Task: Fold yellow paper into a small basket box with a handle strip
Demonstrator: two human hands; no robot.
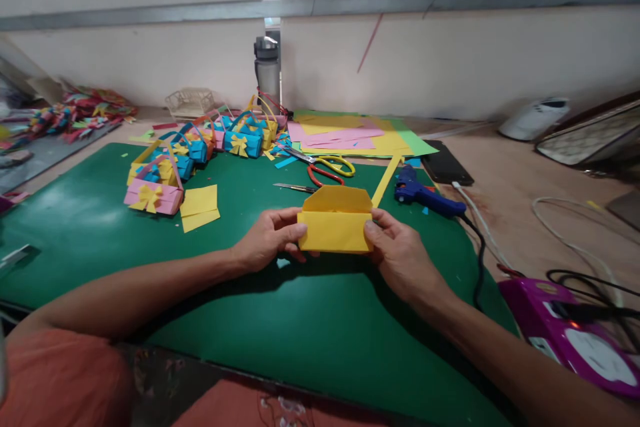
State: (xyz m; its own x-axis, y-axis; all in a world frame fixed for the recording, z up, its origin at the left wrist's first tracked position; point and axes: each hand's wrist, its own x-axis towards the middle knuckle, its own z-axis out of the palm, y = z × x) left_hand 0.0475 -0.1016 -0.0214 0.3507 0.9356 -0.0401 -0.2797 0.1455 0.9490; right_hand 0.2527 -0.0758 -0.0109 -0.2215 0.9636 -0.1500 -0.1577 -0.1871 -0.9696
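Between my two hands is a yellow folded paper box (336,232), its far flap with cut corners standing up. My left hand (273,235) pinches its left end, thumb on the near face. At the right end, my right hand (395,240) grips it the same way. The box's underside is hidden. Just beyond it lie scissors (327,172) with red and yellow handles and a thin pointed blade (295,187). A yellow paper strip (387,181) stretches away behind my right hand. Farther right rests a blue glue gun (425,195).
Small paper baskets (154,195) with bows stand at the back left, near yellow paper pieces (200,208). Coloured sheets (350,133), a grey bottle (268,73) and a black phone (447,162) are behind. A purple power strip (565,327) with cables sits at right.
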